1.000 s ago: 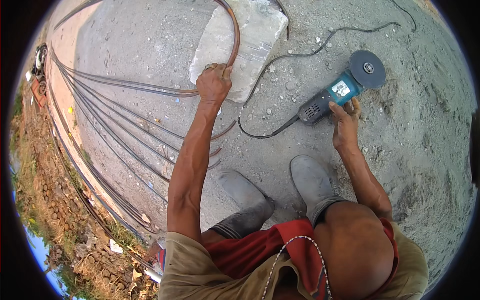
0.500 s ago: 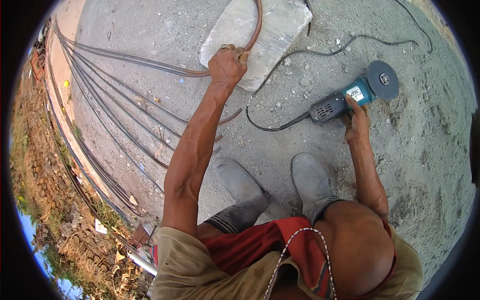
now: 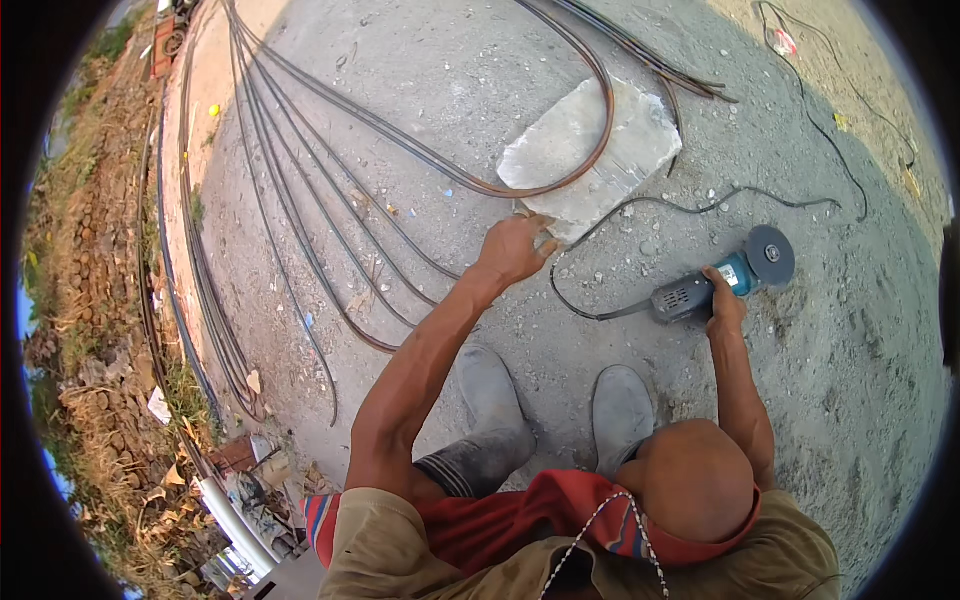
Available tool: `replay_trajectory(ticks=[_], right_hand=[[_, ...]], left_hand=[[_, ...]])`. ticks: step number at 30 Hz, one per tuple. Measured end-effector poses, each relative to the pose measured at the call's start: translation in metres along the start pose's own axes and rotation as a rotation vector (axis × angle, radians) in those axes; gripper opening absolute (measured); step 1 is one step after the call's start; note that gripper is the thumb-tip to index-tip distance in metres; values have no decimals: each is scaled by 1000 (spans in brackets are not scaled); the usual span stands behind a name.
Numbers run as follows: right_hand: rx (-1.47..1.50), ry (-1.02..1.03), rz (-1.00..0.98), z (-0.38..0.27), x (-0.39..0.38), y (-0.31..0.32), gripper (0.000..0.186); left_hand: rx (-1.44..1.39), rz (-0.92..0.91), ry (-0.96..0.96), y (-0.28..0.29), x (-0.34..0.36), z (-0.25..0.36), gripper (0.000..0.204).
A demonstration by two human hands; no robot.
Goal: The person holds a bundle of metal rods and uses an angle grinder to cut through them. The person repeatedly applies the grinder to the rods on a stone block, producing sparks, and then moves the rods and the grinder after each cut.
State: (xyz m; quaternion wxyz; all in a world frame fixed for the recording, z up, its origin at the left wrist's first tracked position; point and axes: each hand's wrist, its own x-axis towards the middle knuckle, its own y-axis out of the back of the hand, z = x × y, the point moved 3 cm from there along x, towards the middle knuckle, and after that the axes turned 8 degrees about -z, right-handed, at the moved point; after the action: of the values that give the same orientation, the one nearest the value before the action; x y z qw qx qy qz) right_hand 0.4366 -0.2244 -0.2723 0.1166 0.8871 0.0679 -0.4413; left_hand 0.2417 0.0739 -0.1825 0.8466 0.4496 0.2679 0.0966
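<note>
Over gritty grey ground (image 3: 560, 350) at right, the right hand (image 3: 727, 300) wraps a teal-and-black angle grinder (image 3: 690, 295) with a dark disc (image 3: 771, 256). The left hand (image 3: 515, 248) (loosely open, grasping nothing) is at the near end of a whitish stone slab (image 3: 640, 145), crossed by a bent brown metal rod (image 3: 545, 189).

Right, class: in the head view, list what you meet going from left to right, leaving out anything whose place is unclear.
White flat scrap, small yellow object, bare left hand, grey right boot, teal-and-black angle grinder body, dark grey round disc.
</note>
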Motion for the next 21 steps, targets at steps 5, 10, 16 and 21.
replay_trajectory(ticks=[5,10,16,21], right_hand=[[288,-69,-574,13,-31,0,26],[392,-18,-690,8,12,23,29],[398,74,-854,-34,-11,-22,34],[292,501,-841,-111,-135,-58,29]], left_hand=[[-1,-125,-54,-5,-72,5,38],[-163,-31,-266,-2,-31,90,42],[-302,-177,-236,4,-30,171,82],[-185,44,-162,14,-42,199,105]])
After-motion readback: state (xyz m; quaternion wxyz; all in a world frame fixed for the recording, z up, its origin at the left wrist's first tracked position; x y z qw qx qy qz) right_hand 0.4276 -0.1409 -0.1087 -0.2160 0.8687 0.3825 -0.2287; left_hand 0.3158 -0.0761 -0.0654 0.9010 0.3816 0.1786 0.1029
